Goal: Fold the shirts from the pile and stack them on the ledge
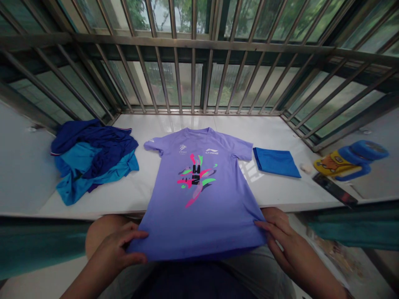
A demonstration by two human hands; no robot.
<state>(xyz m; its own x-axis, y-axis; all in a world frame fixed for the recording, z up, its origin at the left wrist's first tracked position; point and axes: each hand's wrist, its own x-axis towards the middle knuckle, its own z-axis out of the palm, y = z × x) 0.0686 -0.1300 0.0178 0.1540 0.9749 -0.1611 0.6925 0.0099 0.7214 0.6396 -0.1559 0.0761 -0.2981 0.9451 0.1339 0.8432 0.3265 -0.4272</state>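
Note:
A purple T-shirt (199,187) with a pink, green and black print lies flat, front up, on the white windowsill (280,195), its hem hanging over the near edge. My left hand (120,251) pinches the lower left corner of the hem between thumb and fingers. My right hand (280,238) grips the lower right corner, fingers lying along the cloth edge.
A heap of dark blue and teal clothes (90,155) lies at the left of the sill. A folded blue garment (276,162) lies right of the shirt. Further right are a yellow and blue object (349,160) and a dark flat object (335,189). Metal window bars (193,83) close off the back.

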